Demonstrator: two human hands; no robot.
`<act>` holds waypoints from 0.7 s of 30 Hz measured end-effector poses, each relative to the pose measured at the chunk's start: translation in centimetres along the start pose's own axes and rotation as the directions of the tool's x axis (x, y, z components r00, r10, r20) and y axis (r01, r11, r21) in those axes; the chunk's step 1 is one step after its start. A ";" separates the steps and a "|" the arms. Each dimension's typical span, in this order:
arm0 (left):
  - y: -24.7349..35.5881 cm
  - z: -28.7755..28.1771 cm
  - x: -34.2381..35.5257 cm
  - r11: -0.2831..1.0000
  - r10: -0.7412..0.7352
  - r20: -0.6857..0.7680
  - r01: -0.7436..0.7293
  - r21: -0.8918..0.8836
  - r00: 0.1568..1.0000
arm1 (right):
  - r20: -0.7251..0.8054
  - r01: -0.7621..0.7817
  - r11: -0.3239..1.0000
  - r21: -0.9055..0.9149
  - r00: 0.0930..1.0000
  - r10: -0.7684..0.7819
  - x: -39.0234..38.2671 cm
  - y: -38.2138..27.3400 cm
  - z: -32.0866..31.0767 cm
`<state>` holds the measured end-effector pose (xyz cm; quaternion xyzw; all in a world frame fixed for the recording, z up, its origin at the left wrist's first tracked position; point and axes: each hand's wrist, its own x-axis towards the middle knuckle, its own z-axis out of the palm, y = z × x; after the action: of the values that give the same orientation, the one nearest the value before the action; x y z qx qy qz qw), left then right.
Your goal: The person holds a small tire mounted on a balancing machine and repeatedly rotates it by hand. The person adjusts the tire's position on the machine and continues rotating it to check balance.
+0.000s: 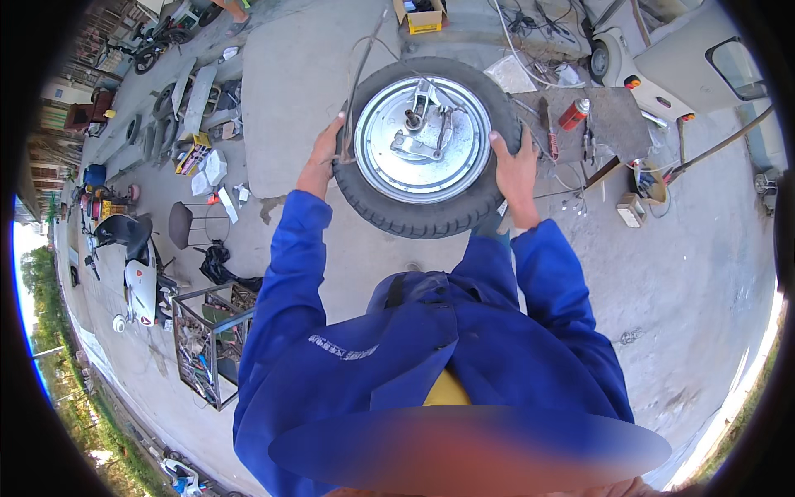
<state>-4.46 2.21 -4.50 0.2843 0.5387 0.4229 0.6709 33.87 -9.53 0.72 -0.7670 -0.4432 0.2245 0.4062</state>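
Observation:
In front of me is a scooter-type wheel: a thick black tyre (406, 222) around a silver metal hub (389, 170). A brake arm and linkage (424, 137) stand out on the hub face, around a central axle end. My left hand (325, 149) is closed on the tyre's left side, its fingertips partly hidden behind the rubber. Across from it, my right hand (517, 172) grips the right side, thumb on the sidewall and fingers along the outer edge. A thin dark cable (358, 79) runs up and away beside the left hand.
Right of the wheel, a dark board (617, 124) bears a red spray can (573, 114) and several hand tools. A metal-framed bin (214, 331) of parts stands at left, near a parked scooter (142, 282) and stool (180, 225). A white vehicle (687, 70) is far right.

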 end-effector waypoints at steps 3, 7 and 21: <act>2.3 0.4 2.8 0.980 -0.070 0.025 0.064 0.186 0.997 | -0.085 -0.078 0.997 0.026 0.993 0.080 -2.6 -0.9 0.1; -0.2 0.0 0.1 0.998 0.060 -0.067 -0.058 0.039 0.996 | 0.037 -0.007 1.000 0.026 0.999 0.006 0.1 -1.2 -0.8; -8.6 5.7 -18.5 0.931 -0.222 -0.139 0.167 -0.325 0.965 | 0.266 0.513 0.854 -0.088 0.838 -0.476 12.2 -8.5 3.8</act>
<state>2.16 -17.66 -1.24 0.0826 0.5476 0.4566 0.6963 33.14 4.98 5.77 -0.6234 -0.6874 0.1655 0.3339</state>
